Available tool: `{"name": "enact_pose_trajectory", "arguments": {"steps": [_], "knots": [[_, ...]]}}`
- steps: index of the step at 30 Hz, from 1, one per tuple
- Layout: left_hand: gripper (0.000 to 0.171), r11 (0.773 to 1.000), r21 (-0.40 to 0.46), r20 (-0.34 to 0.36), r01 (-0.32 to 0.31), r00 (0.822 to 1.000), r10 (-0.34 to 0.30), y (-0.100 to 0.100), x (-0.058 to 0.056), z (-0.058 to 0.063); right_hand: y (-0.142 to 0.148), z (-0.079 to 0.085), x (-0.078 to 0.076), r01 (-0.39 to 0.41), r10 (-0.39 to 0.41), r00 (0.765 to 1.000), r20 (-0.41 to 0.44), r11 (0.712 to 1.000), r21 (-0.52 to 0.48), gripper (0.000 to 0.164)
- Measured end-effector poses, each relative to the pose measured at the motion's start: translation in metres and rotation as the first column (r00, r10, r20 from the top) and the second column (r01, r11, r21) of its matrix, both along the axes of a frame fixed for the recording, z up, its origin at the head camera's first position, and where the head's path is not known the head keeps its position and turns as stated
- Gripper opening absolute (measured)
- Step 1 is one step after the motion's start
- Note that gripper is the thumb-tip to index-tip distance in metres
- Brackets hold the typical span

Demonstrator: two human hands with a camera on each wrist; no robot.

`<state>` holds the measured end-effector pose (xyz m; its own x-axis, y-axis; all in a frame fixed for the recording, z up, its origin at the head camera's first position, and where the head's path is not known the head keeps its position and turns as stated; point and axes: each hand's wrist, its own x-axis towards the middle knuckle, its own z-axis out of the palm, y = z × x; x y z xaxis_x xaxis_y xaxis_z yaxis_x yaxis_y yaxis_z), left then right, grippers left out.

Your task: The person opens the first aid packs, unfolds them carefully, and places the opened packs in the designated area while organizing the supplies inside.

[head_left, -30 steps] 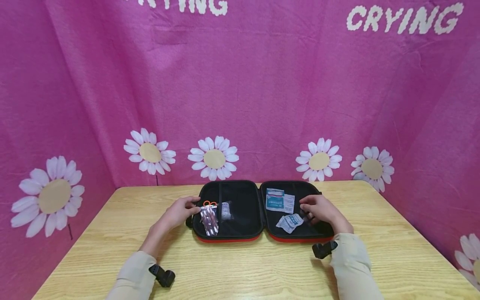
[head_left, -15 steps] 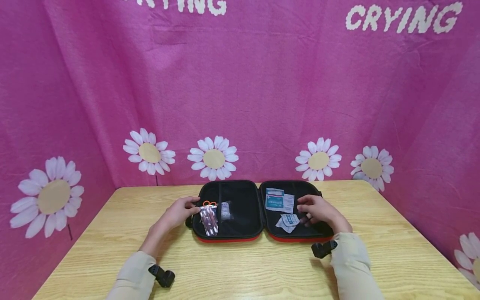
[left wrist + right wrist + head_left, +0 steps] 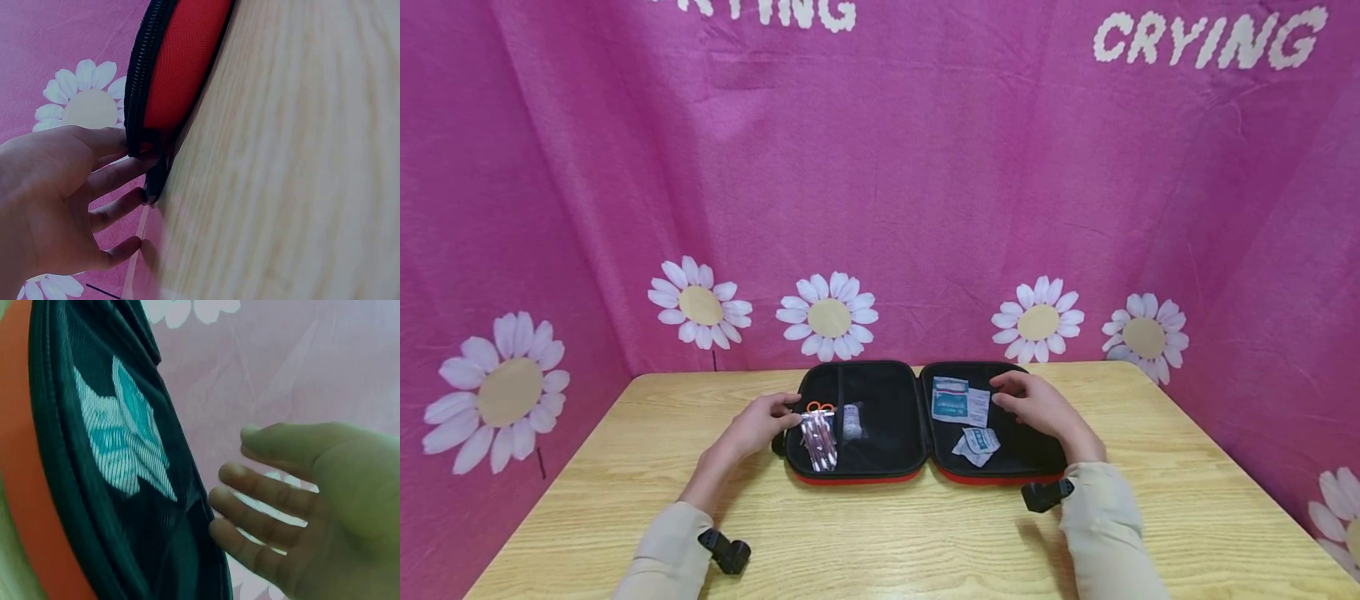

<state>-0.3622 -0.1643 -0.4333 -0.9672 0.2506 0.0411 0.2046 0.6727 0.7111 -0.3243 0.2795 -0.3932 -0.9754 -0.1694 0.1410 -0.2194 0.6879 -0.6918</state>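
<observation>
A red zip case (image 3: 880, 479) with black lining lies unfolded on the table. My left hand (image 3: 762, 423) grips the rim of its left half, thumb over the edge and fingers on the outer side. In the left wrist view that hand (image 3: 56, 194) meets the black zipper edge (image 3: 139, 81). Over the right half, my right hand (image 3: 1037, 407) hovers with fingers loosely extended, holding nothing. Beside it lie teal-and-white packets (image 3: 951, 400) and small white-and-blue packets (image 3: 976, 443). In the right wrist view, white-and-teal packets (image 3: 112, 444) show through mesh.
In the case's left half are orange-handled scissors (image 3: 820, 407), a shiny clear packet of thin sticks (image 3: 820, 446) and a wrapped white roll (image 3: 852, 422). The wooden table (image 3: 880, 542) backs onto a pink curtain (image 3: 925, 183) printed with daisies.
My right hand has risen from the right half, its fingers straightening. The small white-and-blue packets shifted slightly left, closer together. My left hand has stayed on the rim.
</observation>
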Motion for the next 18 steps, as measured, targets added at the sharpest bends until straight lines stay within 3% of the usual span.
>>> {"name": "enact_pose_trajectory", "arguments": {"steps": [7, 18], "knots": [[0.045, 1.0, 0.005, -0.002, -0.007, 1.0, 0.007, -0.001, -0.001, 0.0, -0.022, 0.003, -0.003, -0.041, 0.04, 0.997, -0.073, 0.999, -0.003, 0.034], [0.045, 1.0, -0.002, 0.009, -0.018, 1.0, 0.018, -0.001, 0.002, 0.002, -0.059, -0.014, -0.015, -0.158, 0.164, 0.979, -0.119, 0.986, 0.059, 0.035]]}}
